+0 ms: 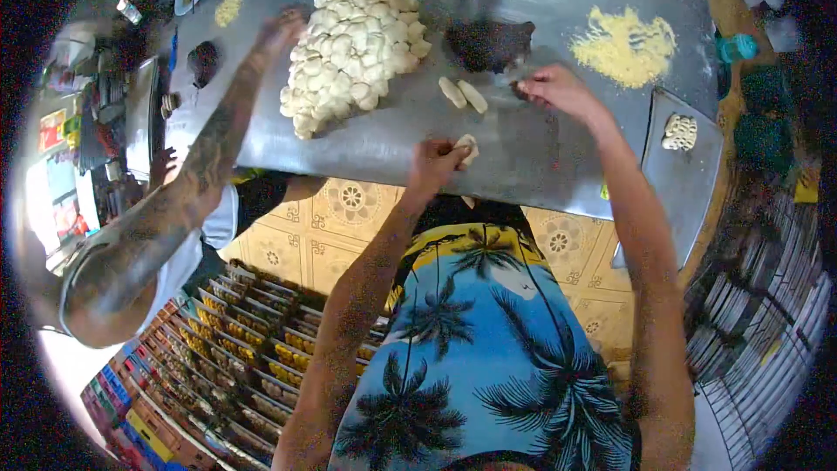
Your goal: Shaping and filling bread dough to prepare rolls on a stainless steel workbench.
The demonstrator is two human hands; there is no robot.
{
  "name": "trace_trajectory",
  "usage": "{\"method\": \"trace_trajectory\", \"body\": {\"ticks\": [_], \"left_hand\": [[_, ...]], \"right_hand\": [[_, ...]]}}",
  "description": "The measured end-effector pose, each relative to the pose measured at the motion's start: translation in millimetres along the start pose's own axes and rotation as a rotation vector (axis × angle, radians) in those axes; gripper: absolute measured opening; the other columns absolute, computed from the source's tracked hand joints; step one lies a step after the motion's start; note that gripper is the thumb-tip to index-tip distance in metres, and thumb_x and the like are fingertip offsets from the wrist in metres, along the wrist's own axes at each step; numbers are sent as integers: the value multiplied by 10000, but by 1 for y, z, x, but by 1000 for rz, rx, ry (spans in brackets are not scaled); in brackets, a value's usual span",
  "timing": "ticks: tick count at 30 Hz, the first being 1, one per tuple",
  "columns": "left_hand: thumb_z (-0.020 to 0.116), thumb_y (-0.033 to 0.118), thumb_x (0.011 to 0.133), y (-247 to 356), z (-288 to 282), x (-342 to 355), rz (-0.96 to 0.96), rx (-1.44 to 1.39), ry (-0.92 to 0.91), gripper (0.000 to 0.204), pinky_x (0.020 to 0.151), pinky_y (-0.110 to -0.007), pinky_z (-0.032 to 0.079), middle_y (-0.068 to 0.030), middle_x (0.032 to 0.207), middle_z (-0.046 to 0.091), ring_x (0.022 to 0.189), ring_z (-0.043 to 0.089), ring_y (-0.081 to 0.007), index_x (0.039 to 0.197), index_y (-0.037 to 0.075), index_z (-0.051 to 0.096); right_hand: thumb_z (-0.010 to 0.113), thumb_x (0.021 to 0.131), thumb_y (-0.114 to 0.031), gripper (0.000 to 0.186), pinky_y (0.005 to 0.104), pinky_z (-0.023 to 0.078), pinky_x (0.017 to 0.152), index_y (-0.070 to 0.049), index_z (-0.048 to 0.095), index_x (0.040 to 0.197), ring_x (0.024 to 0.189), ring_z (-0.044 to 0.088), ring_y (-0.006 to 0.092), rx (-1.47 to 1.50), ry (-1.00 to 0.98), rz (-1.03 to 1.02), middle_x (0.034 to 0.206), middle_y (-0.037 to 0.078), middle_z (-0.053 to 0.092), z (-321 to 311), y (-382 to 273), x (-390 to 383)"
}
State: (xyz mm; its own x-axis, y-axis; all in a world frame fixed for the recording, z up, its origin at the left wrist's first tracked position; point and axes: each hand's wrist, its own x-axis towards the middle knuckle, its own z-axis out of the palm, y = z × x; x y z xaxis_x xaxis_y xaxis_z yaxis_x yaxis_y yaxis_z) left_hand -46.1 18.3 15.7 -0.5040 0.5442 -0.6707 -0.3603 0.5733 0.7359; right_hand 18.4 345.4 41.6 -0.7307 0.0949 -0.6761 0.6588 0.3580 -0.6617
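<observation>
My left hand [436,166] is closed on a flattened piece of dough [469,150] at the table's near edge. To its upper right, my right hand [562,92] pinches something small and dark at its fingertips, too blurred to make out. Just beyond those fingertips lies a dark brown mass of filling [488,45]. Two oblong dough pieces [463,95] rest side by side on the metal between my hands. A large heap of pale dough pieces [357,48] spreads over the table to the left.
Another person's arm [209,148] reaches in beside the dough heap. Yellow crumbs [626,45] are scattered on the metal table [523,148] at the right. A tray [684,166] there bears a few shaped dough pieces. Filled racks [253,331] stand low on the left.
</observation>
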Motion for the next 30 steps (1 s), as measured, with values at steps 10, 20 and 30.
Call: {"method": "trace_trajectory", "body": {"ticks": [10, 20, 30], "left_hand": [[688, 214, 957, 2, 35, 0, 215, 222, 208, 296, 717, -394, 561, -204, 886, 755, 749, 729, -234, 1099, -41, 736], [744, 165, 882, -36, 27, 10, 587, 345, 407, 243, 739, -447, 563, -186, 858, 717, 793, 705, -339, 1071, 12, 746], [726, 309, 898, -48, 28, -4, 674, 1097, 445, 684, 1159, -673, 298, -122, 1515, 510, 1453, 360, -445, 1518, 133, 496]], "right_hand": [[648, 860, -32, 424, 441, 518, 850, -44, 661, 1284, 1038, 628, 361, -333, 849, -613, 1186, 157, 672, 219, 26, -47], [687, 824, -78, 275, 465, 524, 846, -55, 699, 1097, 1011, 617, 380, -171, 650, -542, 1153, 182, 604, 196, 7, -52], [702, 942, -146, 243, 458, 510, 920, -6, 743, 1137, 1061, 636, 384, -35, 620, -477, 1056, 178, 692, 196, 7, -28]]}}
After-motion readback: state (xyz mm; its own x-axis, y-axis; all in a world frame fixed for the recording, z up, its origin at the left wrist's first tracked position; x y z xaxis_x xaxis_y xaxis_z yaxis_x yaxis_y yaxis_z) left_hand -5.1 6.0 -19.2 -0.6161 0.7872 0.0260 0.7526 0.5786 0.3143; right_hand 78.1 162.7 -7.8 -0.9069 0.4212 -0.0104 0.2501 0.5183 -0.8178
